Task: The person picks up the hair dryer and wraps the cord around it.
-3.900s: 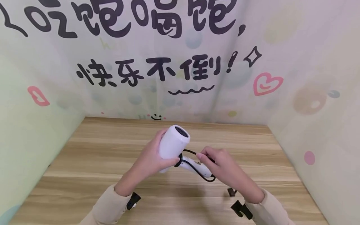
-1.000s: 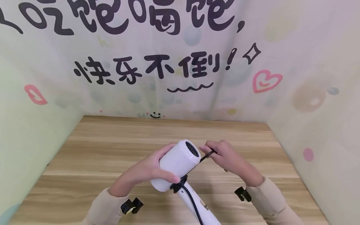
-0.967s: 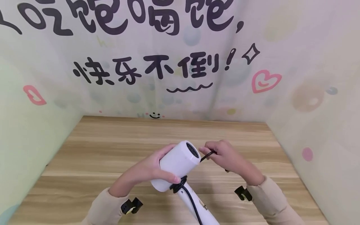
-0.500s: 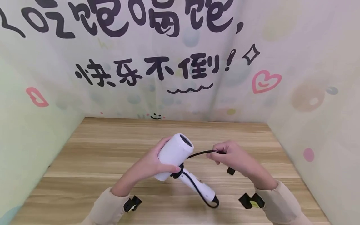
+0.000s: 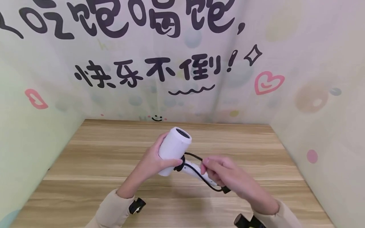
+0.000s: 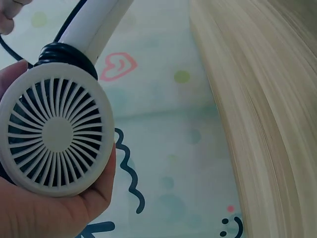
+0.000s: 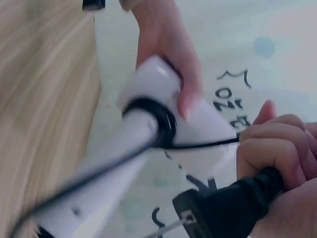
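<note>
A white hair dryer [image 5: 174,145] is held above the table by my left hand [image 5: 154,160], fingers and thumb round its barrel. Its slotted intake grille [image 6: 57,134] faces the left wrist camera. Several turns of black cord [image 7: 163,124] are wound round the top of the handle, close to the barrel. Curled fingers of my right hand [image 5: 225,174] grip the cord's free end, to the right of the dryer. A black plug [image 7: 223,206] sticks out from under that hand in the right wrist view. In the head view my right hand hides part of the handle's lower end.
The wooden table [image 5: 114,139] lies beneath both hands. Printed cloth walls [image 5: 142,101] with black lettering stand at its back and sides. Small black wrist mounts [image 5: 137,205] are strapped at the beige sleeves.
Since half a second ago, my right hand has come down and nearer, past the handle, with the cord. The dryer has tilted and risen slightly in my left hand, which keeps its hold.
</note>
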The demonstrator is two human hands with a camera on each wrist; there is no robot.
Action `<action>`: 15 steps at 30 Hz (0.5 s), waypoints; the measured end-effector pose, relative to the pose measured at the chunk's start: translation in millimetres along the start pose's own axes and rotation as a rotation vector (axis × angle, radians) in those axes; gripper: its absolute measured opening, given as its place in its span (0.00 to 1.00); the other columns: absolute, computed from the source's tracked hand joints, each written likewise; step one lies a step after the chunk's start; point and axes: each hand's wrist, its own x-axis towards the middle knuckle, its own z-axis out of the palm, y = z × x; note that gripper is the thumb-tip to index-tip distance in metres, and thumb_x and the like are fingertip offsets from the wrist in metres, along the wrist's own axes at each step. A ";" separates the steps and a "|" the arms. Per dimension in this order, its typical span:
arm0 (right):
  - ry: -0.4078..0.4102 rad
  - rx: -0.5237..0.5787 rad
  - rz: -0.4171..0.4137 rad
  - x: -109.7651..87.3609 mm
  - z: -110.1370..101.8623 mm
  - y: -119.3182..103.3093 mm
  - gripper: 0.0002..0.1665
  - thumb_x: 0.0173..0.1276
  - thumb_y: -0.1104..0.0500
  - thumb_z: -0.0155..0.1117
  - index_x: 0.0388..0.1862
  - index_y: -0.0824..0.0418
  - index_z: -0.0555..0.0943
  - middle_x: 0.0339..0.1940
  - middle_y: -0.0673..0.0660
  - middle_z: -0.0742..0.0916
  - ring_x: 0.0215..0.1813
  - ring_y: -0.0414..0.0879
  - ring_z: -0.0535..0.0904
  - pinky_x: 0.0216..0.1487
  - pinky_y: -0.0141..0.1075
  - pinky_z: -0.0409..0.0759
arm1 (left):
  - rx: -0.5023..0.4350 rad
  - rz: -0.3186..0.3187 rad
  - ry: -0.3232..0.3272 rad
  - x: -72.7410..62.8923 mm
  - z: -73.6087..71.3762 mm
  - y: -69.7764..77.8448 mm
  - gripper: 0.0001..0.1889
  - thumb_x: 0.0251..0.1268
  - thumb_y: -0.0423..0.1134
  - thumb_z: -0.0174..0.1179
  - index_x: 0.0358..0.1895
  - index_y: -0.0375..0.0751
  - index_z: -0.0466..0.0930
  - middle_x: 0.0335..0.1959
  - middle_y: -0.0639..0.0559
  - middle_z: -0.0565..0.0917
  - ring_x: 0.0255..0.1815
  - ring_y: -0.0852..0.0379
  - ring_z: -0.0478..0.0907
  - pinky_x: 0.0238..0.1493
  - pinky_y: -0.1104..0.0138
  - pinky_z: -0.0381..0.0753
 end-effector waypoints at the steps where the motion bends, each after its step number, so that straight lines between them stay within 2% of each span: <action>1: 0.012 -0.012 0.009 -0.5 6.3 -0.6 0.22 0.75 0.52 0.41 0.33 0.69 0.73 0.14 0.46 0.64 0.15 0.34 0.56 0.14 0.27 0.51 | -0.006 0.002 0.019 0.4 0.3 -0.7 0.45 0.41 0.42 0.74 0.66 0.58 0.59 0.49 0.45 0.78 0.43 0.48 0.77 0.38 0.60 0.79; 4: 0.030 -0.012 0.011 -0.3 24.0 1.5 0.22 0.75 0.52 0.42 0.33 0.68 0.74 0.14 0.47 0.65 0.15 0.34 0.57 0.13 0.27 0.52 | -0.033 0.006 0.087 1.7 0.7 -2.5 0.44 0.42 0.41 0.74 0.66 0.57 0.60 0.48 0.45 0.78 0.43 0.49 0.77 0.39 0.61 0.78; 7: 0.029 0.067 -0.023 2.3 37.4 8.2 0.21 0.76 0.54 0.41 0.35 0.71 0.72 0.14 0.47 0.63 0.16 0.34 0.55 0.14 0.28 0.50 | -0.082 0.009 0.146 2.5 0.6 -3.4 0.43 0.43 0.38 0.73 0.66 0.55 0.60 0.48 0.44 0.78 0.43 0.48 0.76 0.40 0.61 0.78; 11: 0.037 0.183 -0.046 4.5 47.1 18.9 0.21 0.76 0.56 0.40 0.36 0.75 0.68 0.14 0.46 0.61 0.15 0.34 0.53 0.14 0.29 0.47 | -0.148 0.029 0.222 2.4 1.5 -2.2 0.43 0.44 0.35 0.72 0.66 0.53 0.59 0.50 0.43 0.76 0.45 0.48 0.75 0.41 0.60 0.78; 15: 0.059 0.222 -0.057 5.5 52.3 27.6 0.21 0.76 0.56 0.40 0.36 0.76 0.67 0.14 0.45 0.62 0.15 0.33 0.55 0.15 0.28 0.48 | -0.201 0.042 0.274 1.8 4.8 1.1 0.43 0.43 0.34 0.72 0.66 0.52 0.59 0.51 0.46 0.75 0.46 0.49 0.74 0.43 0.60 0.76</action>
